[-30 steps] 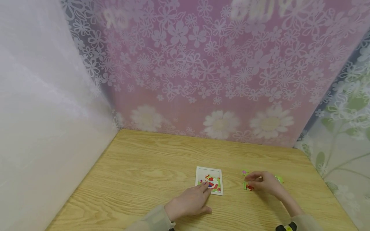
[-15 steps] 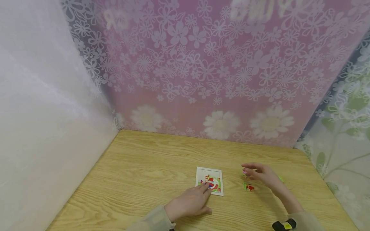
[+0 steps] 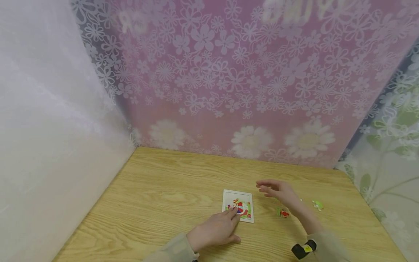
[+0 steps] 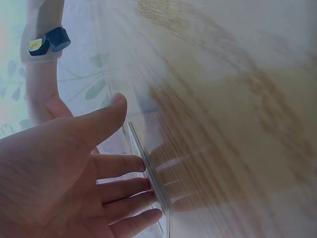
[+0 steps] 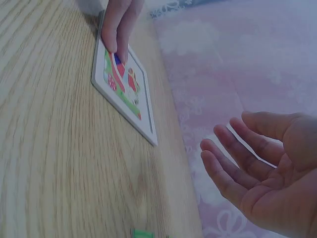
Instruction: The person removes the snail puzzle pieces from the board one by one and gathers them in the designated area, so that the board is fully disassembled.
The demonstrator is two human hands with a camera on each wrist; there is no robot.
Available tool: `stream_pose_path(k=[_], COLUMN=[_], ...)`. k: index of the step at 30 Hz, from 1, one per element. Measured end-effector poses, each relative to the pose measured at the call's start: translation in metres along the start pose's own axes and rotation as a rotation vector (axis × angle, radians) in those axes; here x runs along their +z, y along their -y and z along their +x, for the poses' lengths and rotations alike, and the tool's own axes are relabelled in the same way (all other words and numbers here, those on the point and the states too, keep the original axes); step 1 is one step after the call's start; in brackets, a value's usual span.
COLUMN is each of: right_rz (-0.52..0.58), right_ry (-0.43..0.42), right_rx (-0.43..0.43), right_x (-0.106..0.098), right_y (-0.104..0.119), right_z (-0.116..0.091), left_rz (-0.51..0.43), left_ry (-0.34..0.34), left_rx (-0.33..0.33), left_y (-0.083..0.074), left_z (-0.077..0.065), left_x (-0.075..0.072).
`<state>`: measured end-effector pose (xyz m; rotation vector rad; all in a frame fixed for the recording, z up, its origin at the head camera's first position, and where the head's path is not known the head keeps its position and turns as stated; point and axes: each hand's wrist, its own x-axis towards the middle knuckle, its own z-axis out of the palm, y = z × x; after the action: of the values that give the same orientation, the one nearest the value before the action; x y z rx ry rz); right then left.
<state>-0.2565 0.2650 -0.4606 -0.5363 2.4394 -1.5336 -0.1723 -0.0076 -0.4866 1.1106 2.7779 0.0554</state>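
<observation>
A small white-framed puzzle board [image 3: 238,191] lies on the table, partly filled with colourful picture pieces [image 5: 130,91]. My left hand [image 3: 216,227] rests on its lower left part, fingers straight and fingertips on the pieces; in the left wrist view the hand [image 4: 64,178] lies along the board's edge. My right hand [image 3: 283,194] is raised above the table, right of the board. Its fingers [image 5: 247,158] are loosely bent in the right wrist view, and no piece shows between them. Below it lies a red and green puzzle piece [image 3: 283,213].
A green puzzle piece [image 3: 317,205] lies farther right, with a small whitish bit [image 3: 301,199] near it. A green piece's edge [image 5: 142,233] shows in the right wrist view. The wooden table [image 3: 163,182] meets a pink flowered curtain [image 3: 209,91] behind and a white one [image 3: 59,127] at left.
My right hand has moved from over the loose pieces leftward and away from me, towards the board, uncovering the red and green piece and the far-right green one. The left hand stays put.
</observation>
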Motion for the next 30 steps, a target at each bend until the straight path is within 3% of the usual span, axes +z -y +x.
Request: stream_pose_path(k=[13, 20, 30], right_rz=[-0.115, -0.274, -0.363], right_ry=[0.11, 0.108, 0.152], right_rx=[-0.046, -0.044, -0.019], right_x=[0.036, 0.05, 0.063], right_y=[0.004, -0.001, 0.001], right_z=[0.03, 0.04, 0.046], left_rz=[0.046, 0.057, 0.074], left_ry=[-0.034, -0.048, -0.058], left_rx=[0.018, 0.028, 0.016], left_y=[-0.001, -0.001, -0.001], left_z=[-0.001, -0.002, -0.001], left_x=[0.0, -0.002, 0.0])
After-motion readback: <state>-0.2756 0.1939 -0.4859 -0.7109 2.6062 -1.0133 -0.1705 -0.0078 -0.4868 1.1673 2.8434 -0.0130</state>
